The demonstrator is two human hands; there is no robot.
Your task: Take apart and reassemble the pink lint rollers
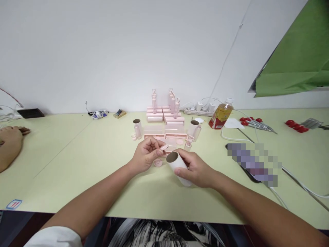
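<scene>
The white tube (179, 164), its brown inner wall showing at the raised mouth, is held tilted; whether its lower end is resting on the table (77, 192) cannot be told. It looks like cardboard, so it should be found light, fairly stiff, dry rather than slippery, and liable to be dented if squeezed hard; it is best gripped around its side, with the mouth left uncovered. Just to its left, a small pink disc (164, 147) is pinched at the fingertips of the left hand (146, 156) (thin and probably smooth, it is best taken by the edge). The tube itself is gripped by the right hand (197, 169), the thumb being laid across its side. The table is pale yellow-green, smooth-looking, and set against a white wall (115, 51). Far to the left of the tube, another person's arm (11, 147) is laid on it, with a dark device (31, 113) and a coiled cable (97, 115) farther back. Behind the tube, an upright tube (137, 122) is stood to the left, pink boxes (155, 119) are stacked in the middle, and a second upright tube (193, 128) is placed toward the right. To the right of the tube, a drink bottle (221, 116) is stood near the wall, a phone (252, 164) is laid nearer, and red-ended tools (260, 125) are spread farther off, with green cloth (295, 58) hung above.
</scene>
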